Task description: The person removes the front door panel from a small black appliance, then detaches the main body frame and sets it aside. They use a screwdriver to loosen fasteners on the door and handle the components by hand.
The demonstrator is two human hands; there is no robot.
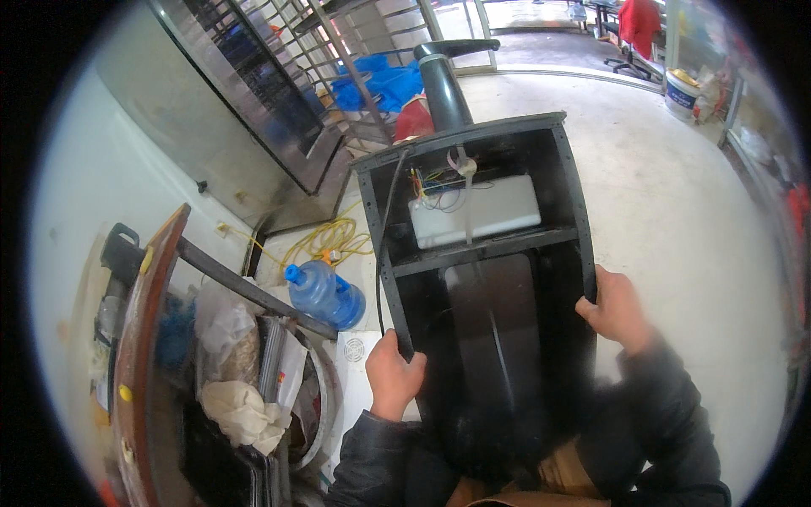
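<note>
A black open housing is gripped along its side edges by the left hand and right hand, a white box exposed inside its upper compartment.

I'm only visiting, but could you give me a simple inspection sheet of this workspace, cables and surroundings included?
Surface: pale floor; what supports the housing is hidden.
Job's things: open black housing with a crossbar; a whitish box sits in its upper compartment.
Clutter: blue water jug left of the housing; plastic bag and crumpled pale cloth at the left.
Hands: left hand grips the housing's left edge, right hand its right edge.
Cables: thin coloured wires by the box; yellow cable coiled on the floor.
Surroundings: metal cabinet, blue plastic, red cloth on a chair.
</note>
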